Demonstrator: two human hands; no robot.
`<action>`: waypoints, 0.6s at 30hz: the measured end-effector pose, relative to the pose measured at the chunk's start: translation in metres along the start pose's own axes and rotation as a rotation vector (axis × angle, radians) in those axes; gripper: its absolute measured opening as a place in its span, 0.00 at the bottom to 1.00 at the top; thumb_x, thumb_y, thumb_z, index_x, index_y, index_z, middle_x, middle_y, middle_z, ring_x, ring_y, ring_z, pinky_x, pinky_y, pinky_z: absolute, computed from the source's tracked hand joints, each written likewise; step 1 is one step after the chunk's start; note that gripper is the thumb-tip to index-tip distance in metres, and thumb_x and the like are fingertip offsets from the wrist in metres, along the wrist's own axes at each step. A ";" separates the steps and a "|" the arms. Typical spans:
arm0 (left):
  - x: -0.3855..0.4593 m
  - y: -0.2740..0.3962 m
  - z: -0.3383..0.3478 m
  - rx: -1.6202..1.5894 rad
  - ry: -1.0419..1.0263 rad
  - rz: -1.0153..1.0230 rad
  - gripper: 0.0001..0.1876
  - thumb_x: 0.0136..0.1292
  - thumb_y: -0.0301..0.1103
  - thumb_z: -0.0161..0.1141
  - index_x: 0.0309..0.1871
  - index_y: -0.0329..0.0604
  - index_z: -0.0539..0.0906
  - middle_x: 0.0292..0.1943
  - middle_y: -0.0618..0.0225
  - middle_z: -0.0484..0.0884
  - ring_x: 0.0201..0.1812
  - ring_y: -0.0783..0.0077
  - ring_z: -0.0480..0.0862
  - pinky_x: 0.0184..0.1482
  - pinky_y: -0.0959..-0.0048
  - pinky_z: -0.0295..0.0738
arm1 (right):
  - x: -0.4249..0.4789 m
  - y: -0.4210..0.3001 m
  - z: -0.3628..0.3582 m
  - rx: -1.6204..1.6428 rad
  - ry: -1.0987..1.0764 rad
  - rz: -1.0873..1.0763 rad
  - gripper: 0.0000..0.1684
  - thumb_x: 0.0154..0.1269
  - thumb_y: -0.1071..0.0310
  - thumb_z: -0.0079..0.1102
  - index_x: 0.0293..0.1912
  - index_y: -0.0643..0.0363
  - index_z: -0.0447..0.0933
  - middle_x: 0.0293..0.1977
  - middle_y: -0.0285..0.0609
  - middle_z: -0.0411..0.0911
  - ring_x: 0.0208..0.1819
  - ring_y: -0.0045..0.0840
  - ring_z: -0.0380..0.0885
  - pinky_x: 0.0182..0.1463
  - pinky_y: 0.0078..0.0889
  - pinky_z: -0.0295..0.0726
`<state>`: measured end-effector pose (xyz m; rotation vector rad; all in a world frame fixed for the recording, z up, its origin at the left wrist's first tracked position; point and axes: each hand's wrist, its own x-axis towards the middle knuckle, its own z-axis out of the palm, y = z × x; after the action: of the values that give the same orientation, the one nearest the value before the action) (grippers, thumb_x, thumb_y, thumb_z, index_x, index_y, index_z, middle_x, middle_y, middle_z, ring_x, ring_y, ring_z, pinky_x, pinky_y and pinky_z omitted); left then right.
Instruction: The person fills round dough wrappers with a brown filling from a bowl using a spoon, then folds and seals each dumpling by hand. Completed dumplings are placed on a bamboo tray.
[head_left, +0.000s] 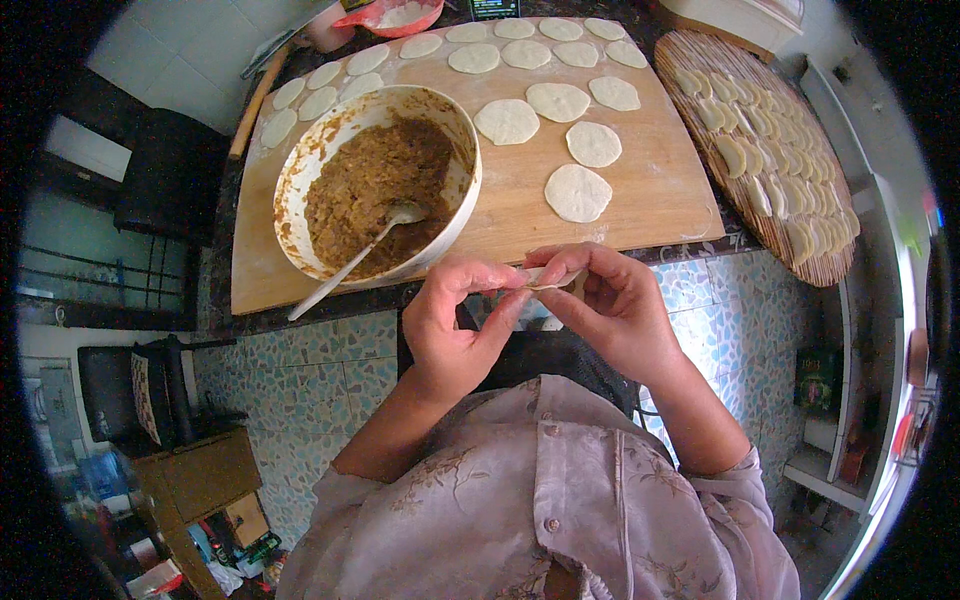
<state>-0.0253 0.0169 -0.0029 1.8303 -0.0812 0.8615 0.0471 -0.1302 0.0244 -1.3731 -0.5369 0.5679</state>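
Between my left hand (469, 315) and my right hand (607, 300), a folded dough wrapper (547, 281) is pinched at its edge by the fingertips, just off the front edge of the wooden board (517, 225). Whatever lies inside the fold is mostly hidden. On the board's left part stands a white bowl (474, 169) of brown minced filling (375, 172). A metal spoon (352, 262) rests in it, its handle over the rim. Several flat round dough wrappers (578, 193) lie behind and right of the bowl.
Rows of folded dumplings (795, 165) cover a round woven tray (675, 56) at the right. A wooden rolling pin (257, 105) lies along the board's left edge. Behind the board are a red bowl with white powder (397, 15) and a lit screen (495, 7).
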 end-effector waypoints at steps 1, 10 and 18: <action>0.000 0.000 -0.001 0.037 -0.001 0.019 0.15 0.49 0.18 0.66 0.38 0.37 0.73 0.34 0.62 0.82 0.36 0.72 0.83 0.39 0.76 0.77 | 0.000 0.000 0.000 -0.013 0.000 -0.008 0.05 0.58 0.76 0.61 0.36 0.60 0.75 0.42 0.36 0.77 0.28 0.06 0.67 0.27 0.10 0.65; 0.003 0.009 0.001 0.040 0.001 -0.084 0.15 0.52 0.20 0.65 0.41 0.35 0.71 0.35 0.59 0.82 0.38 0.70 0.83 0.39 0.75 0.77 | 0.003 -0.002 -0.002 -0.151 0.022 0.017 0.06 0.59 0.73 0.60 0.36 0.62 0.74 0.30 0.29 0.75 0.22 0.05 0.62 0.23 0.11 0.62; 0.003 0.003 0.002 0.100 -0.063 -0.107 0.13 0.52 0.21 0.64 0.39 0.36 0.73 0.32 0.60 0.81 0.35 0.69 0.83 0.38 0.74 0.77 | 0.004 0.005 -0.007 -0.142 -0.009 0.014 0.12 0.56 0.71 0.63 0.39 0.60 0.73 0.27 0.27 0.72 0.22 0.06 0.61 0.24 0.12 0.62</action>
<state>-0.0233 0.0154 0.0010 1.9368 0.0204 0.7442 0.0544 -0.1326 0.0184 -1.5100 -0.5843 0.5558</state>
